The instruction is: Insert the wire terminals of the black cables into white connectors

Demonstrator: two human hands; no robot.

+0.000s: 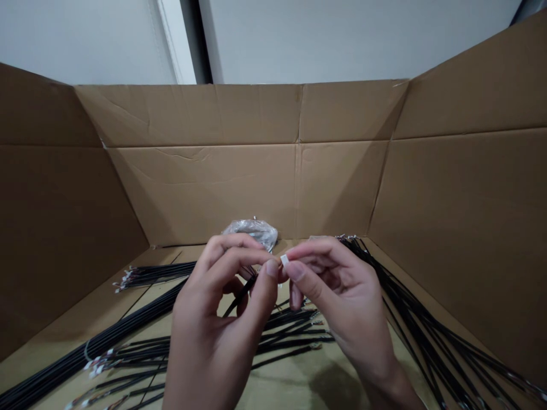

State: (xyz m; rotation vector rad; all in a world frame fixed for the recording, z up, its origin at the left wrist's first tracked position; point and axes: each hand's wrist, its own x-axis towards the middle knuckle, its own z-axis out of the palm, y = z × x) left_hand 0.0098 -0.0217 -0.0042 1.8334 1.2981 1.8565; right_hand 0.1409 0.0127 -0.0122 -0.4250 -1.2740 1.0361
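My left hand (226,307) pinches the end of a black sleeved cable (240,297), close to where its thin wires come out. Facing it, my right hand (337,290) grips a small white connector housing (285,260) between thumb and forefinger. The fingertips of both hands nearly meet at the connector. Whether a wire sits inside the housing cannot be made out, as fingers cover that spot. Below and behind the hands lie more black cables (294,336) with bare wire ends, and several have white connectors (96,364) at their left ends.
Tall cardboard walls (239,114) enclose the work surface at the back and both sides. A clear plastic bag (252,230) lies by the back wall. A tied cable bundle (106,336) runs along the left, a smaller bunch (158,274) behind it, and long cables (419,319) on the right.
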